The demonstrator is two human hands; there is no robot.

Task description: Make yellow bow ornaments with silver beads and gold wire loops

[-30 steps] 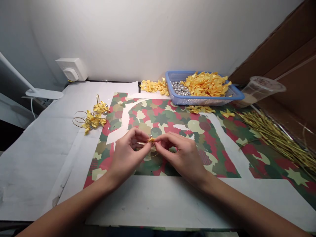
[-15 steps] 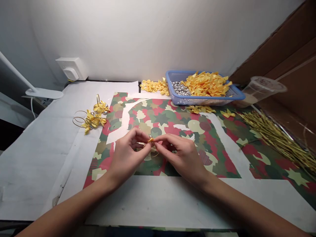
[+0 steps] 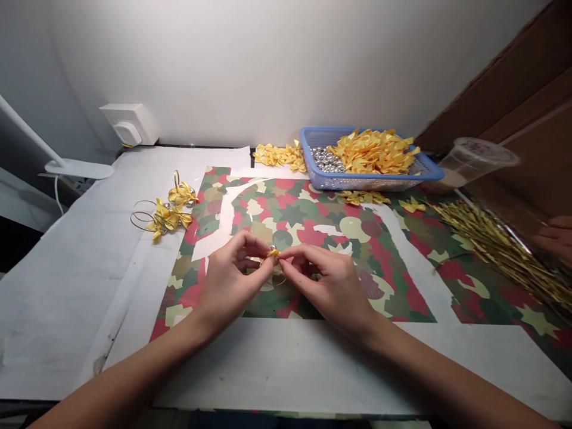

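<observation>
Hands, two in number, work at the middle of the scene, over patterned paper (image 3: 292, 199). Left hand (image 3: 235, 271) pinches one yellow bow (image 3: 273, 254) between thumb and forefinger. Right hand (image 3: 333, 277) has its thumb and forefinger pressed together at the right side of the same bow. One silver ball (image 3: 273, 246) sits at the far side of the bow; one thin wire loop (image 3: 279, 283) shows below it, partly hidden by the fingers.

At left, one cluster of bow pieces (image 3: 172, 217) lies by the paper's edge, with at least three wire loops visible. At the far side stands one blue basket (image 3: 379, 182) holding silver beads (image 3: 327, 161) and loose bows (image 3: 375, 152), both too many to count. One row of bows (image 3: 279, 157) lies left of the basket, one small group (image 3: 363, 198) on its near side, and one single bow (image 3: 412, 205) to the right of that group. Also at right: one clear cup (image 3: 473, 164), one bundle of stems (image 3: 500, 247) and, blurred at the edge, what appears to be another person's hand (image 3: 556, 238).
</observation>
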